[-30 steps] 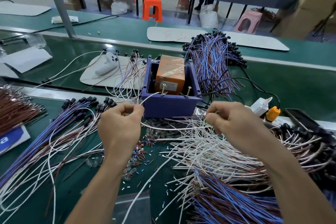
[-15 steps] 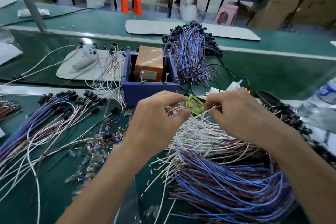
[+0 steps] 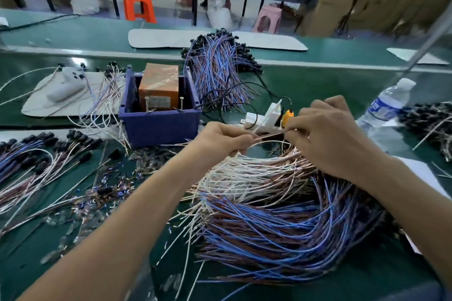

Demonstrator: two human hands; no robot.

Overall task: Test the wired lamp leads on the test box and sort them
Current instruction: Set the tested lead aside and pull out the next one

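My left hand (image 3: 223, 139) and my right hand (image 3: 327, 139) pinch the two ends of a thin pale lamp lead (image 3: 269, 135) stretched between them, above a big heap of white, brown and blue leads (image 3: 269, 215). The blue test box (image 3: 160, 121) with an orange block (image 3: 159, 87) inside and two upright metal pins stands just left of my left hand. Sorted leads with black sockets (image 3: 44, 154) lie at the left; another bundle (image 3: 220, 68) lies behind the box.
A white plug adapter with an orange part (image 3: 274, 115) sits behind my hands. A water bottle (image 3: 386, 105) lies at the right. A white pad with a remote-like device (image 3: 66, 90) is at the back left. Small loose parts (image 3: 110, 190) litter the green mat.
The view has swung right and come closer. My left hand moved right from the box front toward my right hand; both now hold one lead over the heap.
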